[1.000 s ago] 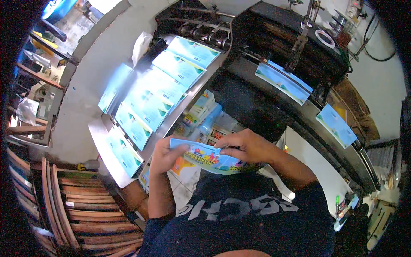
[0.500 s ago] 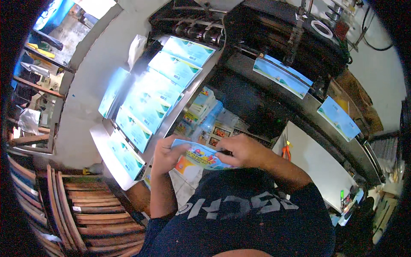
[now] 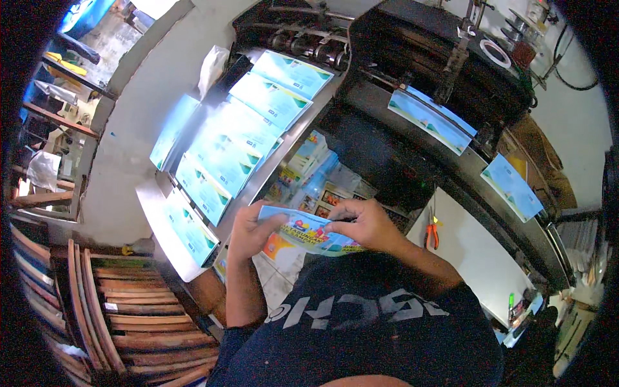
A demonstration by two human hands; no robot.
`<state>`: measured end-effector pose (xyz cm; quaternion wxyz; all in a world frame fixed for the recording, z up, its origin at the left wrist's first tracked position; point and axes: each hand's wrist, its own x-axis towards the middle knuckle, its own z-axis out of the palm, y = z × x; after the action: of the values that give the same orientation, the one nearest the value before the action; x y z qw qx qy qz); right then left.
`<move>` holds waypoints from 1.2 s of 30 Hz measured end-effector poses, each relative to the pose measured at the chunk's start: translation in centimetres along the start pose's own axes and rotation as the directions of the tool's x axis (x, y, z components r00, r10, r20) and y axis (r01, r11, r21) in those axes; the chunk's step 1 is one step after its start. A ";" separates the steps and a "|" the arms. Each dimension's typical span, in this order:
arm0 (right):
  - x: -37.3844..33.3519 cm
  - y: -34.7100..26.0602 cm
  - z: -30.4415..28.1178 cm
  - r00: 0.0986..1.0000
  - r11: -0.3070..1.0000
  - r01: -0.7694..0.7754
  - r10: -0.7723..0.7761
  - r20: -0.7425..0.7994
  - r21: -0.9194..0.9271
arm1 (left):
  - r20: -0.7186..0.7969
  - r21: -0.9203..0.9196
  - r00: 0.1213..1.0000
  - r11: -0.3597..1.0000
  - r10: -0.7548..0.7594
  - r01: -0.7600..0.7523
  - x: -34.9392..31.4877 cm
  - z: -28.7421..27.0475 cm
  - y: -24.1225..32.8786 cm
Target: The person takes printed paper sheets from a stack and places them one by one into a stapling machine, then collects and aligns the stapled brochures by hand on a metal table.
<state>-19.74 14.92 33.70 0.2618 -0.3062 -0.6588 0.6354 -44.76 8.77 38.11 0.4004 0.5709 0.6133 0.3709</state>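
Observation:
A colourful printed sheet (image 3: pixel 303 231), light blue along its upper edge, is held in front of my chest between both hands. It seems folded, though I cannot make out how many layers there are. My left hand (image 3: pixel 250 227) grips its left end with the thumb on top. On the right end, my right hand (image 3: pixel 366 224) pinches it between thumb and bent fingers. To the left, several light-blue printed sheets (image 3: pixel 209 164) lie in overlapping stacks along a slanted metal shelf (image 3: pixel 274 155).
A dark machine (image 3: pixel 412 51) with rollers stands ahead. More blue sheets (image 3: pixel 432 122) rest on its rail at the right. Orange-handled pliers (image 3: pixel 431 235) lie on a white board (image 3: pixel 467 258). Wooden slats (image 3: pixel 155 309) are at lower left, and printed stacks (image 3: pixel 309 158) sit low beneath the shelf.
My right thumb has come down onto the sheet, and the sheet is tipped so more of its printed face shows. The view has shifted slightly.

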 end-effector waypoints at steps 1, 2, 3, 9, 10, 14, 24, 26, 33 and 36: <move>0.1 0.4 -0.2 0.999 1.000 -0.007 0.009 -0.048 0.030 | -0.005 0.022 1.000 1.000 -0.013 0.013 0.0 -0.2 0.0; 0.0 0.8 -0.8 0.995 0.998 -0.013 0.019 -0.097 0.059 | -0.009 0.044 1.000 0.999 -0.025 0.025 -0.1 -0.3 -0.1; 0.0 1.1 -1.5 0.990 0.996 -0.016 0.028 -0.139 0.090 | -0.058 -0.047 0.998 0.999 -0.024 0.021 -0.3 -0.6 -0.6; -2.8 4.0 -11.9 0.887 0.678 -0.206 -0.176 -0.428 -0.706 | -0.349 -0.451 0.936 0.885 -0.053 -0.118 -1.3 -2.3 -3.5; -3.1 4.1 -12.0 0.830 0.684 -0.220 -0.243 -0.502 -0.695 | -0.374 -0.485 0.924 0.866 -0.077 -0.124 -0.9 -1.8 -3.0; -2.5 0.9 -8.5 0.739 0.506 0.005 -0.583 -0.338 -0.862 | -0.319 -0.479 0.945 0.872 -0.067 -0.100 -0.2 -0.7 -2.0; -3.8 1.4 -8.3 0.562 0.830 -0.053 -0.435 -0.703 -0.556 | -0.353 -0.424 0.931 0.870 0.097 -0.251 0.8 -0.1 -0.5; -4.4 3.0 -9.6 0.608 0.963 0.241 -0.246 -0.755 -0.119 | -0.370 -0.438 0.919 0.847 0.135 -0.301 0.6 -0.1 -0.7; -5.8 5.8 -8.5 0.836 0.876 0.299 -0.049 -0.547 0.379 | -0.437 -0.531 0.892 0.766 0.119 -0.362 0.5 0.5 -2.6; -6.1 5.9 -6.7 0.872 0.853 0.205 0.064 -0.486 0.481 | -0.427 -0.556 0.895 0.744 0.126 -0.370 0.8 1.4 -2.7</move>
<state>-10.26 15.00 28.47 0.5148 -0.3483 -0.3874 0.6809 -44.61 9.40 35.09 0.3921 0.4047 0.4353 0.7021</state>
